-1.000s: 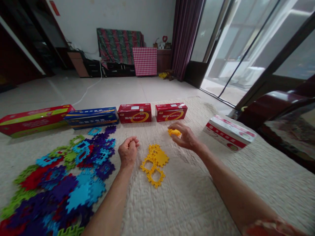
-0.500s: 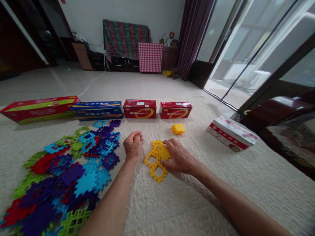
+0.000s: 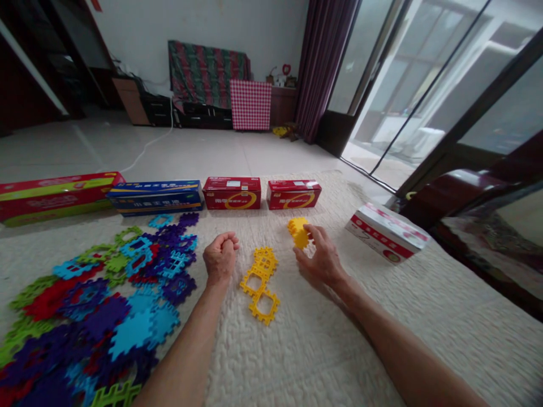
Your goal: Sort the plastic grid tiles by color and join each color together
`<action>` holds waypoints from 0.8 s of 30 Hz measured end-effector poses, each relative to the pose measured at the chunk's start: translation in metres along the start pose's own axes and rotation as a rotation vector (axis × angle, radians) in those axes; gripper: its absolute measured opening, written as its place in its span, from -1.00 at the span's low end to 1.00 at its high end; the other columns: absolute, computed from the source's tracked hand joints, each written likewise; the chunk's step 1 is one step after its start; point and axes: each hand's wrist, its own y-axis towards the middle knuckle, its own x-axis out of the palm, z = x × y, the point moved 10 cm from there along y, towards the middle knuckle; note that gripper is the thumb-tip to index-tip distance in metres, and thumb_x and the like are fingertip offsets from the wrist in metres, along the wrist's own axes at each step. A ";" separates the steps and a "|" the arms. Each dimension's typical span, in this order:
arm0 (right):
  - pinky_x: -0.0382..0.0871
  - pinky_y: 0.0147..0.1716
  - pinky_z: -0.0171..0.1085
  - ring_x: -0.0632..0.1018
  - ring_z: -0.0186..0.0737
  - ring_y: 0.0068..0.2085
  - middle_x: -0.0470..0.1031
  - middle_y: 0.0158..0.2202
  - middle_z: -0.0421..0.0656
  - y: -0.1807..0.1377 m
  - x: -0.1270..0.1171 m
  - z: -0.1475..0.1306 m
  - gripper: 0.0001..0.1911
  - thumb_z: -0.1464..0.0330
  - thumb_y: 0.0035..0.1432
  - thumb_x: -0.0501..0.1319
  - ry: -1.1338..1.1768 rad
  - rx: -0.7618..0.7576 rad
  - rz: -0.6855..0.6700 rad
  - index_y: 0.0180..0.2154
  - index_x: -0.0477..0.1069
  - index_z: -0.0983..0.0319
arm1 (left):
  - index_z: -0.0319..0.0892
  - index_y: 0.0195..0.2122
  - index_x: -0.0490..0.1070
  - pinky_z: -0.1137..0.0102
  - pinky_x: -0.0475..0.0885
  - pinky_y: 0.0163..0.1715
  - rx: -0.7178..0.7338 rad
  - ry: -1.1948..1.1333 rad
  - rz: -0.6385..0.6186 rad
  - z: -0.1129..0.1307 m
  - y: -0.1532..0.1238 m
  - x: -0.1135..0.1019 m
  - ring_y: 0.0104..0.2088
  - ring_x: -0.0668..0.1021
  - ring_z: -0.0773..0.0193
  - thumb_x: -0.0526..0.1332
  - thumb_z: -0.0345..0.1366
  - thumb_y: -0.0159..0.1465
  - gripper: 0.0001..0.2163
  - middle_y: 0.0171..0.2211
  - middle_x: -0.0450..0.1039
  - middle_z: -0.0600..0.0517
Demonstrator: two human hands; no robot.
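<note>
My right hand (image 3: 321, 257) pinches a yellow plastic tile with toothed edges (image 3: 302, 238) between thumb and fingers. The tile is at the near side of a small yellow tile stack (image 3: 296, 223), overlapping it in view; whether they touch I cannot tell. My left hand (image 3: 220, 257) is curled into a fist on the mat, with nothing showing in it. Between my hands lie several yellow frame tiles (image 3: 265, 305) with open middles, the farthest one with a window-like grid. To the left of my left hand spreads a heap of purple, blue, red and green toothed tiles (image 3: 106, 316).
Across the back of the quilted mat (image 3: 297, 362) stand a long red-and-green box (image 3: 59, 198), a blue box (image 3: 156, 198) and two red boxes, one (image 3: 232, 193) left of the other (image 3: 294, 195). A white-and-red box (image 3: 387, 233) sits at the right, near dark wooden furniture (image 3: 475, 195).
My right hand has lifted the solid yellow tile off the frame tiles and carried it away to the yellow stack. My left fist stays put. The view has shifted slightly.
</note>
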 end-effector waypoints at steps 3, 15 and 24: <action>0.44 -0.09 -0.02 0.44 -0.03 -0.06 0.32 0.01 0.02 0.003 -0.004 0.018 -0.48 0.35 0.04 0.25 -0.044 0.041 0.085 0.06 0.23 0.20 | -0.24 -0.29 0.54 0.46 0.42 -0.51 0.004 0.002 -0.002 -0.002 0.001 0.000 -0.51 0.56 0.31 0.09 -0.30 0.03 -0.71 -0.46 0.54 0.00; 0.45 -0.09 -0.02 0.42 -0.03 -0.06 0.28 -0.04 0.00 0.006 0.000 0.028 -0.50 0.32 0.03 0.25 -0.116 0.018 0.102 0.04 0.24 0.19 | -0.22 -0.29 0.54 0.47 0.42 -0.50 0.028 0.028 -0.008 -0.003 0.003 -0.001 -0.50 0.57 0.31 0.10 -0.30 0.03 -0.71 -0.45 0.54 0.00; 0.44 -0.09 0.00 0.41 0.00 -0.05 0.29 -0.04 0.02 0.006 0.004 0.033 -0.52 0.29 0.05 0.25 -0.121 0.055 0.072 0.02 0.24 0.20 | -0.22 -0.32 0.54 0.47 0.42 -0.51 0.034 0.022 0.000 0.001 0.000 -0.002 -0.51 0.56 0.32 0.11 -0.31 0.01 -0.72 -0.47 0.54 0.01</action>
